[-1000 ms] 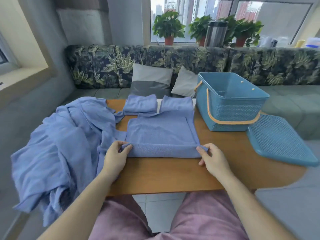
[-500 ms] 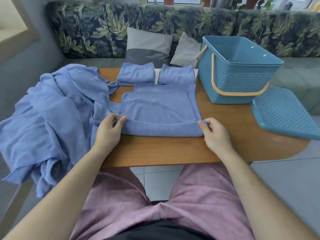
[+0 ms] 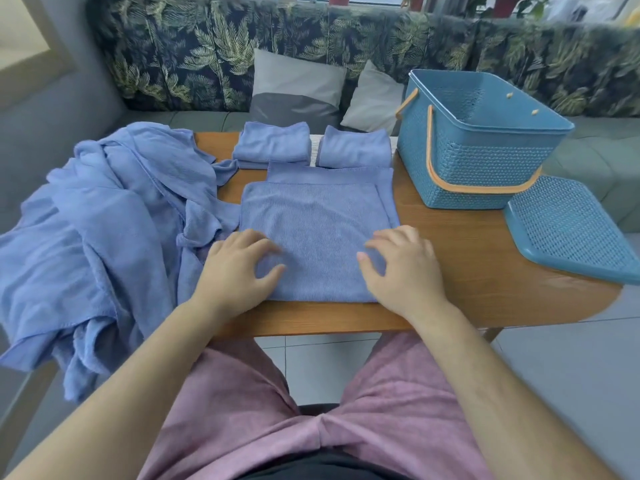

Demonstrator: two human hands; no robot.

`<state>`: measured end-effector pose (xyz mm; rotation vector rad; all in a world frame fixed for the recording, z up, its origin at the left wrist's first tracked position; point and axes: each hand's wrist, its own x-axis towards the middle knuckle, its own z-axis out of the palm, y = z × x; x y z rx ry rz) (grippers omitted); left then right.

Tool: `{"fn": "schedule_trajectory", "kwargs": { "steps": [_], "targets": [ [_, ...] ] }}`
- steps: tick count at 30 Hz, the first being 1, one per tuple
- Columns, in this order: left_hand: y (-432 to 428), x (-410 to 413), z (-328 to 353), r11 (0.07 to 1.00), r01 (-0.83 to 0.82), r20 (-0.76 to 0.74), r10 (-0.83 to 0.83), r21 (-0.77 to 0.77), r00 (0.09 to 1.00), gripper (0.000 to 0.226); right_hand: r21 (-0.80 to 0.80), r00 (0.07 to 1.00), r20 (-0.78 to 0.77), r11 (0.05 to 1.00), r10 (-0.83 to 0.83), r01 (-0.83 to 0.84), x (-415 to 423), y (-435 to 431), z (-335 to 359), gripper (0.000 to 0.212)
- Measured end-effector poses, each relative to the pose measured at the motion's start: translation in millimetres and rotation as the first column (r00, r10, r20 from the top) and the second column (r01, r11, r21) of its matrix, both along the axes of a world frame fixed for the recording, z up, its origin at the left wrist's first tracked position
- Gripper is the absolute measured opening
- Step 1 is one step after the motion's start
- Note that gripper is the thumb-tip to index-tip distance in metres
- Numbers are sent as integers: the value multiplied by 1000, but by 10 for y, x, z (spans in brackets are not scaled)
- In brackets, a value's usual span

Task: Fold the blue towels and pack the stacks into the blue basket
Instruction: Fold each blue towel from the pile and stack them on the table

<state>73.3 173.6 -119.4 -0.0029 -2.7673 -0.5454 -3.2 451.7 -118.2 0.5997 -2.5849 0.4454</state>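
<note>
left hand: fingers loosely spread, released, resting flat on the half-folded towel | right hand: fingers relaxed, pressing the same towel

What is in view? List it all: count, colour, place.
towel: 1, blue, half-folded, table centre, under both hands
stacks: 2, blue, side by side at table's far edge
heap: 1, blue, unfolded towels, table's left end, hanging over
basket: 1, blue with tan handle, table's far right
lid: 1, blue, table's right end, near the basket
table: 1, brown wood
sofa: 1, dark leaf print, behind table
cushions: 2, grey, on sofa
shorts: 1, pink, bottom
left hand: on towel's left
right hand: on towel's right
</note>
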Motion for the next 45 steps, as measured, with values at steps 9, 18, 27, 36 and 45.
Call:
{"fn": "schedule_trajectory", "kwargs": {
  "steps": [9, 18, 27, 36, 45],
  "targets": [
    [239, 68, 62, 988, 107, 108, -95, -109, 990, 53, 267, 855, 516, 940, 46, -212, 282, -124, 86, 64],
    [419, 101, -115, 986, 116, 267, -80, -121, 960, 64, 293, 865, 496, 922, 79, -253, 383, -257, 44, 63],
    [358, -14, -92, 998, 66, 184, -67, 11, 981, 42, 296, 847, 529, 925, 49, -239, 324, -277, 7, 64],
    [327, -1057, -78, 997, 26, 191, -13, -66, 982, 44, 326, 881, 460, 902, 110, -283, -710, -608, 31, 52],
    [203, -1525, -116, 989, 146, -23, -146, 9, 989, 13, 29, 959, 210, 979, 193, -203, -1235, -673, -153, 26]
  ]
}}
